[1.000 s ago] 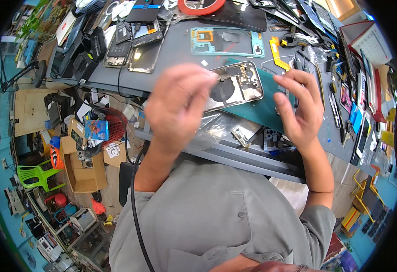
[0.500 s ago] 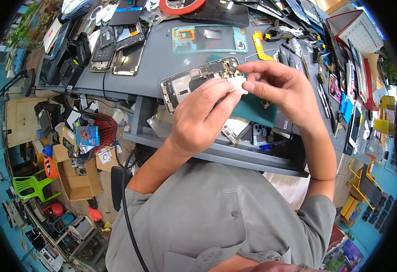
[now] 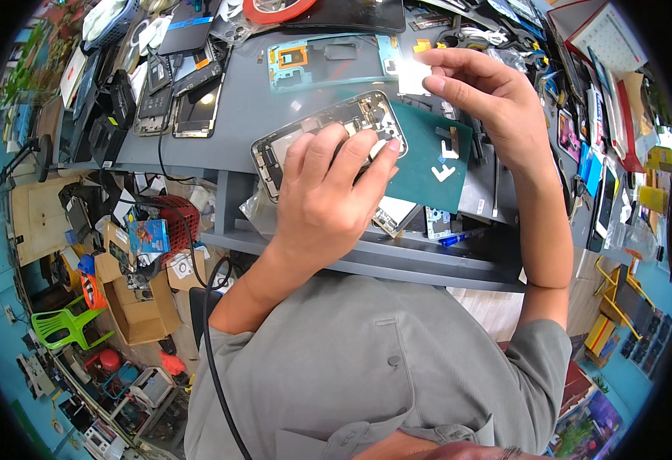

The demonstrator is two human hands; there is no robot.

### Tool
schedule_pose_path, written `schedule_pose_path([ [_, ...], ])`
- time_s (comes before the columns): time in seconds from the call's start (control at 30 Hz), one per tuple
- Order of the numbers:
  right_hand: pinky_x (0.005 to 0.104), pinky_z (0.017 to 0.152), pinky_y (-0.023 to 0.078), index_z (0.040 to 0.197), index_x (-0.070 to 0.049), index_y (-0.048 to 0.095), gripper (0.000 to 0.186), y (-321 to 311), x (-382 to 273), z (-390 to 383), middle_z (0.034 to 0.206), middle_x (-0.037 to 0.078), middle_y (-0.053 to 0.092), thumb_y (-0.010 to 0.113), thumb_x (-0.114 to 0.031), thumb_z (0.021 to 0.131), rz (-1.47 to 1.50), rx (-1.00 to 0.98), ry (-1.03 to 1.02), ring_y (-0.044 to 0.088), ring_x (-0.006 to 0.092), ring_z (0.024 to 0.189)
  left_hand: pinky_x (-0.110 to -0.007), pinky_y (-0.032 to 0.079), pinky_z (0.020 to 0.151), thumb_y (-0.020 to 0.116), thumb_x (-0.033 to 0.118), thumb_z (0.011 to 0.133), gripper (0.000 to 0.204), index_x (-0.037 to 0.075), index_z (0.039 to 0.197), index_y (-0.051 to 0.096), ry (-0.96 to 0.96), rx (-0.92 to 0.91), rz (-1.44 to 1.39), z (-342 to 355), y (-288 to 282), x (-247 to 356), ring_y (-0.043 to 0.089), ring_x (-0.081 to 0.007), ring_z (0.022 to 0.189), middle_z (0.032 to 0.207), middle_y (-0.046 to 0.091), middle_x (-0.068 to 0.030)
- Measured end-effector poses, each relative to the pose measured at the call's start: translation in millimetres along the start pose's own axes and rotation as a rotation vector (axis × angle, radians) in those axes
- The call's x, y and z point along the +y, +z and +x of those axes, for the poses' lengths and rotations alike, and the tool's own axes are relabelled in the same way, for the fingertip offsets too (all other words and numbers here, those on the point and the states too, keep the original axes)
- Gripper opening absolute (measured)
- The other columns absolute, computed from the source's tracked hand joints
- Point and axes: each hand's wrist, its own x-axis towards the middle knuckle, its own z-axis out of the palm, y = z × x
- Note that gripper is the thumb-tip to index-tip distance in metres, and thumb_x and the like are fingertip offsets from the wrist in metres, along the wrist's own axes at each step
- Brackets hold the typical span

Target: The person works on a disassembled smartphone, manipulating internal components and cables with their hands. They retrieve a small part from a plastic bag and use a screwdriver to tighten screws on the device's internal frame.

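Note:
An opened phone (image 3: pixel 280 146) lies tilted on the desk, its circuit board and inner parts showing. My left hand (image 3: pixel 328 180) rests over it with bent fingers on the phone's body; the thumb is hidden. Up to the right, my right hand (image 3: pixel 489 96) pinches a small, bright white square piece (image 3: pixel 412 79) between thumb and index finger, apart from the phone. Glare hides that piece's details. Below it on a green mat (image 3: pixel 420 180) lie small metal brackets (image 3: pixel 445 172).
A light-blue phone frame (image 3: pixel 313 80) lies behind the phone. Dismantled phones (image 3: pixel 198 115) crowd the left, and tools and cables the right. A red tape roll (image 3: pixel 278 9) sits at the back. Under the desktop, an open drawer (image 3: pixel 428 264) holds phone parts and a blue pen (image 3: pixel 458 238).
My right hand has moved up and away from the phone with the white piece. My left hand has gone from pinching near that piece to resting on the phone. More of the mat shows.

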Motion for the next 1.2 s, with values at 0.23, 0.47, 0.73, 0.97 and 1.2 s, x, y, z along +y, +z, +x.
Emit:
schedule_pose_path([
  [0.23,0.0256,0.083,0.057,0.126,-0.002,0.086,0.026,10,5,-9,0.099,0.002,0.083,0.086,-0.015,0.103,-0.133,-0.073,-0.091,0.071,0.0071,0.09,-0.049,0.048,0.103,0.093,0.015,0.083,0.047,0.011,0.129,0.086,0.006,-0.046,0.012,0,-5,1,0.061,-0.0292,0.12,0.124,0.07,-0.0026],
  [0.47,0.0281,0.067,0.053,0.119,-0.006,0.088,0.021,24,10,-12,0.089,0.004,0.08,0.086,-0.011,0.099,-0.296,-0.147,-0.256,0.065,0.0092,0.072,-0.047,0.047,0.1,0.094,0.017,0.082,0.043,0.01,0.124,0.087,-0.014,0.019,-0.022,-12,-7,-1,0.064,-0.0285,0.114,0.122,0.073,-0.002],
  [0.73,0.0303,0.066,0.052,0.117,-0.008,0.088,0.019,21,16,-7,0.095,0.004,0.082,0.086,-0.013,0.099,-0.377,-0.23,-0.347,0.066,0.0129,0.072,-0.043,0.049,0.098,0.097,0.012,0.078,0.042,0.01,0.119,0.088,-0.065,0.109,-0.054,-20,-11,-2,0.066,-0.0278,0.111,0.12,0.076,-0.003],
  [0.97,0.0319,0.068,0.052,0.11,-0.006,0.085,0.014,22,8,-8,0.102,0.003,0.081,0.086,-0.013,0.098,-0.446,-0.228,-0.387,0.068,0.0162,0.081,-0.043,0.05,0.098,0.096,0.009,0.079,0.042,0.012,0.12,0.088,-0.068,0.089,-0.035,-15,-13,-2,0.068,-0.028,0.113,0.123,0.077,-0.0033],
  [1.2,0.0365,0.082,0.059,0.107,-0.003,0.08,0.014,23,6,-8,0.102,0.008,0.08,0.086,-0.006,0.095,-0.451,-0.248,-0.482,0.076,0.0253,0.092,-0.042,0.052,0.1,0.095,0.008,0.081,0.043,0.011,0.123,0.087,-0.063,0.085,-0.041,-15,-11,-3,0.071,-0.0279,0.116,0.127,0.081,-0.0034],
])
